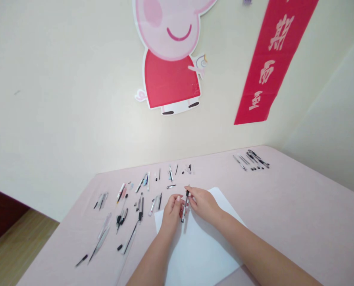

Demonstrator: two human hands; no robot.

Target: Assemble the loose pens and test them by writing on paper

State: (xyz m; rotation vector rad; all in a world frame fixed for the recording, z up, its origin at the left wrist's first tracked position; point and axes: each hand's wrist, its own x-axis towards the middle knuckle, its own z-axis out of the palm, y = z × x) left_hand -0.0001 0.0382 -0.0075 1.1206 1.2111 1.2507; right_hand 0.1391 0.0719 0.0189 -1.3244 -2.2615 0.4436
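so i've got one pen (185, 207) up between my two hands, over the white sheet (201, 256) on the pink table (293, 206). its long axis runs pretty much straight away from me, far end leaning a bit right. the black section is at that far end, the clear barrel comes back toward me, and there's a small dark bit at the near end.

my right hand (205, 204) comes in from the right, thumb and finger pinched on the black far end. my left hand (171, 211) is just left of the barrel, fingers curled in close beside it, but i honestly can't tell if they're clamped on it or just resting there. so right owns the far end, left is nearer the barrel.

loose pen parts (140, 212) lie off to my left, and another bunch of pens (256, 159) sits far right.
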